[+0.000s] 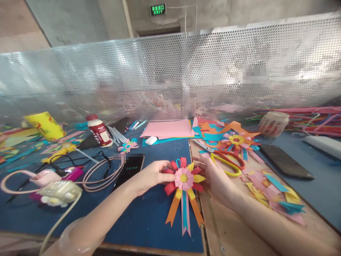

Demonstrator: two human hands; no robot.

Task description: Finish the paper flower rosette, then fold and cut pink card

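A paper rosette (184, 180) faces me, with a pink pleated centre, a yellow middle, red and yellow loops, and orange, pink and blue ribbon tails hanging down. My left hand (157, 174) is closed on its left side, the thumb lying on the front near the pink centre. On the other side, my right hand (213, 174) has its fingers curled at the rosette's yellow and red loops, partly hidden behind them. Beyond the right wrist lie scissors (228, 161) with red and yellow handles, blades pointing to the upper left.
Pink paper sheets (167, 128) lie at the back. Another rosette (236, 139) rests right of them, above paper scraps (277, 195). A dark phone (286, 161) lies at right. Leftward are a lit phone (129, 170), a bottle (99, 131), cables and a power strip (60, 192).
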